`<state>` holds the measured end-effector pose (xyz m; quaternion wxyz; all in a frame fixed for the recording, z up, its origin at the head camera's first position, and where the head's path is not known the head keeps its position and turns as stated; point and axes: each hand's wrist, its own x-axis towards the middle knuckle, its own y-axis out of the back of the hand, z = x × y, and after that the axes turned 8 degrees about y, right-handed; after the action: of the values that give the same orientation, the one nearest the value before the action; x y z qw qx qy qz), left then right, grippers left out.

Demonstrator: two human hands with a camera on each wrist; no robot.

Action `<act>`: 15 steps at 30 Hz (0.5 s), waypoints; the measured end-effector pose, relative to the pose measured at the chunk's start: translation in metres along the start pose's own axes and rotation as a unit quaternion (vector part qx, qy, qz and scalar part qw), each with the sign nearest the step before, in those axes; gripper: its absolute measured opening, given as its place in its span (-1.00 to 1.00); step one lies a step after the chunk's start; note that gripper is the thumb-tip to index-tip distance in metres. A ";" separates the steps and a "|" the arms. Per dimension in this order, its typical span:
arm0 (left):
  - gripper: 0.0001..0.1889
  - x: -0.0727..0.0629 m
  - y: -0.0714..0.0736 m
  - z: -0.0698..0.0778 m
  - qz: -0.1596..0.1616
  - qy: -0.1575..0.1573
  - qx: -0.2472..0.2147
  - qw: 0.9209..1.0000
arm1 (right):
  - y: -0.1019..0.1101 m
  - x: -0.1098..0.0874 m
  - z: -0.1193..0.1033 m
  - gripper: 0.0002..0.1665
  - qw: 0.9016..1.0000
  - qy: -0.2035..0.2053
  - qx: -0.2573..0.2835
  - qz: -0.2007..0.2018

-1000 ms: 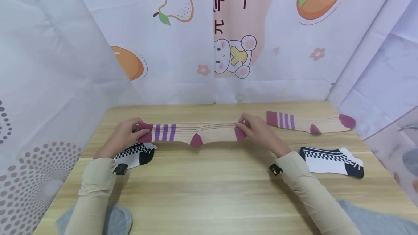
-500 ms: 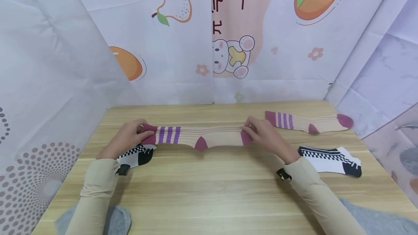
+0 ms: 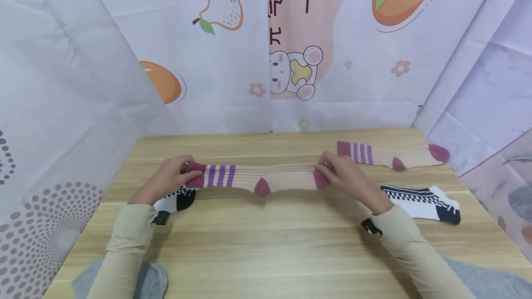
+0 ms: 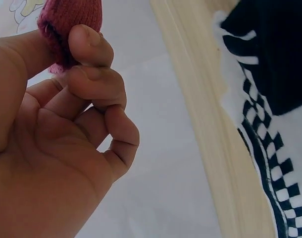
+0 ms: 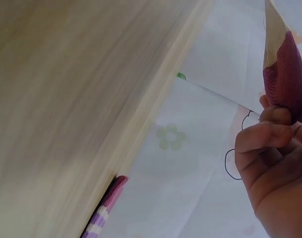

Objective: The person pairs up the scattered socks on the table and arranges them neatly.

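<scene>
A long cream sock (image 3: pixel 291 177) with purple stripes and maroon cuff, heel and toe is stretched sideways between both hands, above the table. My left hand (image 3: pixel 168 178) pinches its maroon cuff (image 4: pixel 84 15) between thumb and fingers. At the other end my right hand (image 3: pixel 347 176) pinches the maroon toe (image 5: pixel 285 74). A matching striped sock (image 3: pixel 380 155) lies flat at the back right, just beyond the right hand. Under the left wrist is a black-and-white checkered sock (image 3: pixel 176 201), partly hidden by the arm; in the left wrist view its checkered band (image 4: pixel 270 134) shows.
Another black-and-white checkered sock (image 3: pixel 424 204) lies at the right of the wooden table (image 3: pixel 257 239). Grey cloth pieces lie near the front, one at the left (image 3: pixel 151 280) and one at the right (image 3: pixel 486 278), partly covered by the sleeves. A printed curtain (image 3: pixel 232 59) hangs behind the table.
Both hands have shifted slightly right and toward the near side with the stretched striped sock, keeping their pinch on its two ends. The other socks stay where they were.
</scene>
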<state>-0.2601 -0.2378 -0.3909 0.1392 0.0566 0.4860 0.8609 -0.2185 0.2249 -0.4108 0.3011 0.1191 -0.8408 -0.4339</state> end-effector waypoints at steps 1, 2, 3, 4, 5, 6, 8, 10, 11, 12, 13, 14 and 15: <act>-0.90 0.000 0.000 0.001 -0.004 -0.002 -0.002 1.000 | 0.001 -0.001 0.000 -0.91 1.000 -0.001 -0.001 -0.001; -0.91 0.000 -0.001 0.002 -0.007 -0.002 -0.003 1.000 | 0.002 -0.002 0.001 -0.90 1.000 -0.001 -0.003 -0.002; -0.92 0.000 -0.001 0.004 -0.009 -0.004 -0.005 1.000 | 0.003 -0.004 0.001 -0.90 1.000 -0.002 -0.006 -0.002; -0.92 0.000 -0.002 0.005 -0.013 -0.006 -0.007 1.000 | 0.004 -0.005 0.001 -0.90 1.000 -0.003 -0.008 -0.002; -0.92 0.000 -0.002 0.006 -0.018 -0.009 -0.008 1.000 | 0.004 -0.007 0.001 -0.89 1.000 -0.005 -0.011 -0.001; -0.92 -0.001 -0.003 0.007 -0.022 -0.011 -0.009 1.000 | 0.005 -0.008 0.001 -0.89 1.000 -0.006 -0.013 -0.001; -0.90 -0.001 -0.004 0.010 -0.031 -0.011 -0.012 0.999 | 0.007 -0.011 0.001 -0.88 1.000 -0.006 -0.021 -0.002; -0.88 -0.002 -0.005 0.013 -0.040 -0.012 -0.011 0.999 | 0.008 -0.015 0.001 -0.89 1.000 -0.008 -0.026 -0.005; -0.88 -0.002 -0.005 0.014 -0.044 -0.012 -0.010 0.999 | 0.009 -0.017 0.001 -0.88 1.000 -0.011 -0.027 -0.007; -0.87 -0.003 -0.006 0.017 -0.048 -0.013 -0.009 0.999 | 0.010 -0.019 0.000 -0.88 0.999 -0.012 -0.029 -0.009; -0.87 -0.003 -0.006 0.019 -0.053 -0.012 -0.008 0.998 | 0.011 -0.021 0.000 -0.88 0.999 -0.013 -0.030 -0.011; -0.88 -0.004 -0.007 0.021 -0.057 -0.014 -0.005 0.998 | 0.012 -0.023 0.000 -0.87 0.999 -0.015 -0.031 -0.013; -0.87 -0.004 -0.008 0.023 -0.061 -0.016 -0.001 0.998 | 0.013 -0.025 0.000 -0.86 0.999 -0.015 -0.032 -0.014</act>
<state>-0.2490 -0.2163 -0.3853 0.1995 0.0402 0.4851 0.8505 -0.1980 0.2445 -0.4105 0.2857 0.1147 -0.8291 -0.4667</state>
